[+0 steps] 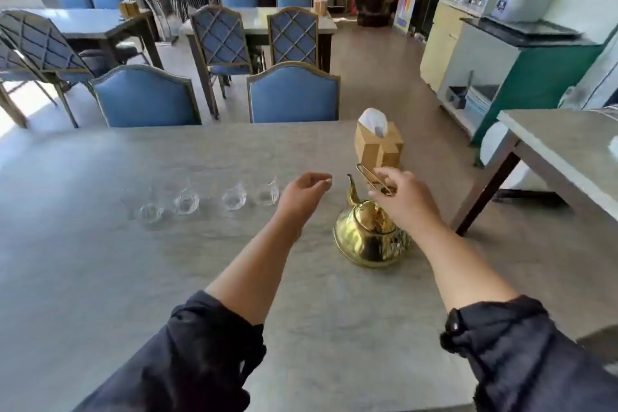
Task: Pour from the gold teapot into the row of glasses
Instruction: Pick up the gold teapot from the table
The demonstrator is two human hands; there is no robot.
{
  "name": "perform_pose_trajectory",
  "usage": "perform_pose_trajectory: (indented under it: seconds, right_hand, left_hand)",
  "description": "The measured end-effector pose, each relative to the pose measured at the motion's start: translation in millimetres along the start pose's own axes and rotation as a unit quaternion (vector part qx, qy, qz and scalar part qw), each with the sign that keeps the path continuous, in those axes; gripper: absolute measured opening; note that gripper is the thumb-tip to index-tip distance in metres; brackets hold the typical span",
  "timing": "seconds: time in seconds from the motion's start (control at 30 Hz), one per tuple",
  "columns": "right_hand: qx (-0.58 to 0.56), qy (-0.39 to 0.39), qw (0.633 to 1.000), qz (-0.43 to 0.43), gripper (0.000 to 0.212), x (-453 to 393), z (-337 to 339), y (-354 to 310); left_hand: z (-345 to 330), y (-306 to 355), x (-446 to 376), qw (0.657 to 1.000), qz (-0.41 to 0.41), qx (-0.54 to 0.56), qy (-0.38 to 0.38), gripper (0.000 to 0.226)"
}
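A shiny gold teapot (369, 238) stands on the grey table (100, 278), spout pointing away and left. Its thin wire handle (371, 177) is raised, and my right hand (398, 197) is closed around the handle above the pot. To the left runs a row of several small clear glasses (207, 202), all looking empty. My left hand (304, 192) hovers between the glasses and the teapot, fingers loosely curled and holding nothing.
A wooden tissue box (378, 147) with a white tissue stands just behind the teapot. Two blue chairs (294, 97) line the table's far edge. Another grey table (568, 151) sits to the right, a green cabinet (541, 74) beyond it.
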State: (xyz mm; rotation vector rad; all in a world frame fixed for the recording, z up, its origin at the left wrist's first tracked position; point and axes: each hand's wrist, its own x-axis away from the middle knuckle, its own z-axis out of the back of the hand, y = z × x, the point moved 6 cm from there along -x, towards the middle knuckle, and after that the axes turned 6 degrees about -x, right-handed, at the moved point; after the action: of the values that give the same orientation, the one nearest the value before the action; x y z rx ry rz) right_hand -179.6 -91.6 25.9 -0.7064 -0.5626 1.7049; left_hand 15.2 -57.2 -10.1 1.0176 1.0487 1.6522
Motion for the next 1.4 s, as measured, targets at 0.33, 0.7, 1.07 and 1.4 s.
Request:
perform_pose_trajectory:
  seconds: [0.33,0.7,1.07,1.4]
  right_hand:
    - [-0.138,0.010,0.990,0.015,0.048,9.5,-26.0,47.1]
    - [-0.257,0.049,0.965,0.015,0.042,6.4,-30.9,60.2]
    - [-0.345,-0.004,0.939,0.019,0.035,-49.4,-23.4,10.2]
    - [-0.176,-0.029,0.983,0.054,0.030,-105.7,-45.3,-38.4]
  left_hand:
    - [-79.9,-76.2,-23.1,0.992,0.108,-0.018,-0.063,0.076]
    - [-100.3,-89.7,-30.9,0.981,0.164,0.085,-0.062,0.084]
    - [-59.6,-75.0,-42.7,0.976,0.156,0.154,0.006,0.094]
    - [-33.8,-75.5,-55.6,0.962,0.195,0.187,-0.021,0.066]
